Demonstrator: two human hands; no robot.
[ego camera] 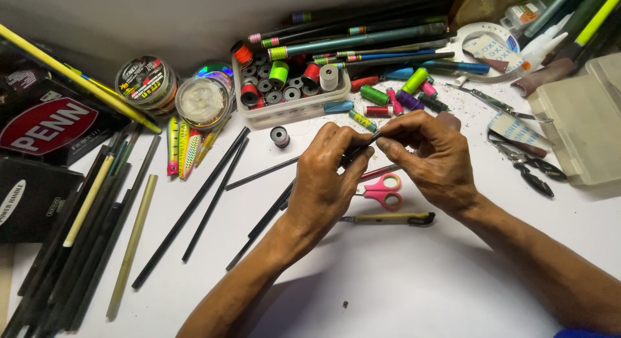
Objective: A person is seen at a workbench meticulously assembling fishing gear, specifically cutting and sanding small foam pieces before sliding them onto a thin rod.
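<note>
surface: white table point(401, 280)
left edge: bundle of dark rods point(77, 247), line spools point(145, 82), fishing lures point(183, 147)
middle: black rod blanks point(194, 205), pink scissors point(381, 190), utility knife point(391, 218)
back: clear tray of thread bobbins point(291, 95), loose thread spools point(388, 98)
right: pliers point(527, 163), plastic tackle box point(582, 131)

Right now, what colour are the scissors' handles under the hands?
Pink, seen in the head view: the scissors lie just below both hands.
</note>
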